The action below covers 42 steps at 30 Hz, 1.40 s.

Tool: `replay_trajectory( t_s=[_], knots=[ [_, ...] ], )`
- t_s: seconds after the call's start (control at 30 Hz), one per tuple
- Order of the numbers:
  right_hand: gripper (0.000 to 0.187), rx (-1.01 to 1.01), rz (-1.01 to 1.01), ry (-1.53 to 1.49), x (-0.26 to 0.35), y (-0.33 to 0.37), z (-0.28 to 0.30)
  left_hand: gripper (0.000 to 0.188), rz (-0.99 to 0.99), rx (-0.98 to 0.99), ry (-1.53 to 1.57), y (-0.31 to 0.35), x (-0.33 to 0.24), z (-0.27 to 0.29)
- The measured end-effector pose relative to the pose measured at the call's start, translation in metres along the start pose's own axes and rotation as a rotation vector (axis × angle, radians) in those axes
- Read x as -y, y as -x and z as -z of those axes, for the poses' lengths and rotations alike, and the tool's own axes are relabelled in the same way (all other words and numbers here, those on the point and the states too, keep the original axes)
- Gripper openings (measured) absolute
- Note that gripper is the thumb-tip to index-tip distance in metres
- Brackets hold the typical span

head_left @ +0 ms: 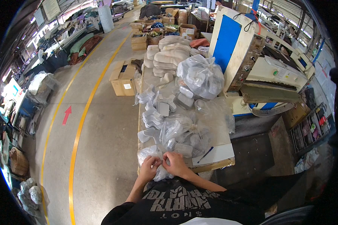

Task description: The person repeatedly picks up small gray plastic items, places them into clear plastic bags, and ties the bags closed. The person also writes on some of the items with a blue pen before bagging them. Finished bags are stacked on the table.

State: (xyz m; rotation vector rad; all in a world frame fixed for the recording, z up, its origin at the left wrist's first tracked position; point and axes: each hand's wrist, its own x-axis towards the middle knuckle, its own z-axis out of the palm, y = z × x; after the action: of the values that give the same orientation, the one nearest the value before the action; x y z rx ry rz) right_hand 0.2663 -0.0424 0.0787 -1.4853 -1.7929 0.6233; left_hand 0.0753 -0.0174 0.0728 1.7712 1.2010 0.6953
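At the near left corner of the table, a small clear plastic bag (150,151) with pale contents lies in front of me. My left hand (150,167) is closed on its plastic, fingers bent and pinching. Close beside it, my right hand (175,164) also pinches the film, thumb and forefinger curled; the exact grip is too small to make out. Loose plastic hangs below both hands toward my shirt. Just beyond lie larger clear bags (182,129) filled with pale pieces, and stacks of white cut pieces (153,117).
A pen (205,155) lies on a white sheet (218,153) at the table's near right. Farther off are a big full bag (201,77) and stacked beige pads (171,56). A cream and blue machine (233,48) stands right; a cardboard box (122,78) sits left on the floor.
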Motion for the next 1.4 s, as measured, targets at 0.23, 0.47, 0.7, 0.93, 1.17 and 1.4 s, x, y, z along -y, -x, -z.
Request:
replay_trajectory(
  t_s=[0.23, 0.47, 0.7, 0.93, 1.17, 1.4],
  knots=[
    [0.019, -0.026, -0.044, 0.075, -0.005, 0.005, -0.008, 0.014, -0.03, -0.021, 0.239, 0.006, 0.009, -0.003],
    [0.014, -0.111, -0.191, -0.353, -0.017, 0.005, -0.018, 0.019, -0.103, -0.134, -0.057, 0.01, -0.008, -0.009],
    [0.01, -0.032, -0.293, -0.673, -0.01, 0.004, -0.009, 0.023, -0.142, -0.346, -0.212, 0.007, -0.025, -0.021],
    [0.012, 0.076, -0.519, -1.005, -0.008, 0.0, -0.012, 0.03, -0.123, -0.312, -0.173, 0.011, -0.04, -0.023],
    [0.015, 0.082, -0.542, -1.145, -0.013, 0.002, -0.005, 0.021, -0.129, -0.36, -0.177, 0.008, -0.033, -0.018],
    [0.019, -0.041, -0.586, -1.193, -0.016, 0.0, -0.01, 0.014, 0.002, -0.354, 0.162, 0.012, -0.008, -0.025]
  ],
)
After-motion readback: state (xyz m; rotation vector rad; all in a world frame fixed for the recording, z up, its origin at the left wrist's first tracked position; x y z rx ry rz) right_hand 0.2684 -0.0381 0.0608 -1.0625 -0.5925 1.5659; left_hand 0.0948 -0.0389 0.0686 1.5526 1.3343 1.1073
